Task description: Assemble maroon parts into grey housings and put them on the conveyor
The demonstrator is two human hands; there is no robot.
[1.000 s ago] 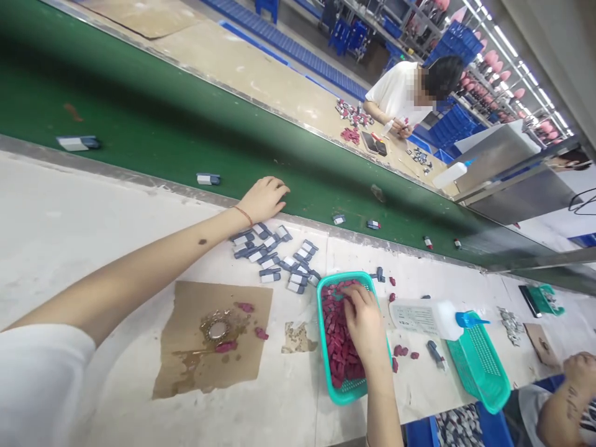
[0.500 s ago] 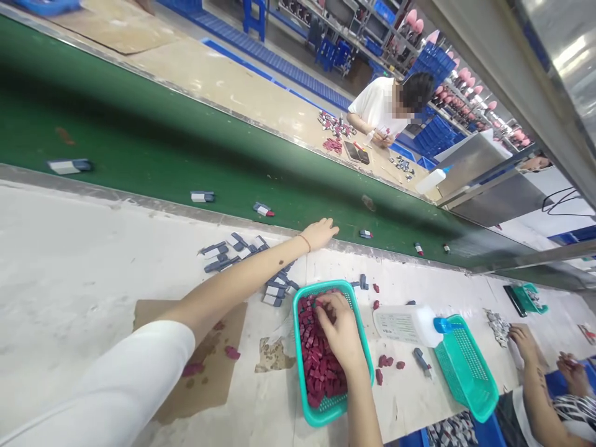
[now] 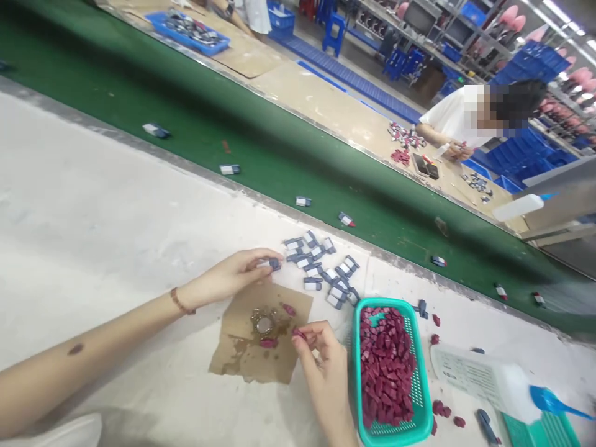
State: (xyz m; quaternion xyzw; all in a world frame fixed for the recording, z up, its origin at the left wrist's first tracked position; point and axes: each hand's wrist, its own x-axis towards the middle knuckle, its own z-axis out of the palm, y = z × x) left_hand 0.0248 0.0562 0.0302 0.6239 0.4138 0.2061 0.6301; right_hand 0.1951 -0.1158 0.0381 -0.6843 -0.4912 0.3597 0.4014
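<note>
My left hand [image 3: 235, 273] pinches a small dark-blue and white plastic part [image 3: 274, 264] beside a loose group of similar blue and white parts [image 3: 313, 284]. Between the fingertips of my right hand [image 3: 328, 366] is a small maroon piece [image 3: 298, 334], held over the right edge of a stained brown cardboard sheet [image 3: 233, 357]. On the cardboard lie two maroon pieces [image 3: 269, 343] around a round wet patch [image 3: 264, 324]. Just right of my right hand stands a green basket [image 3: 356, 372] with many maroon pieces [image 3: 386, 366] in it.
A green conveyor belt [image 3: 270, 180] crosses behind the white table, carrying several spaced parts. At right lie a translucent bottle with a blue tip [image 3: 488, 379], another green basket [image 3: 535, 431] and loose pieces. Across the belt, a person [image 3: 451, 118] handles small parts.
My left hand has come back from the belt's edge and now holds a blue and white part. My right hand has left the basket with a maroon piece. The view has shifted left.
</note>
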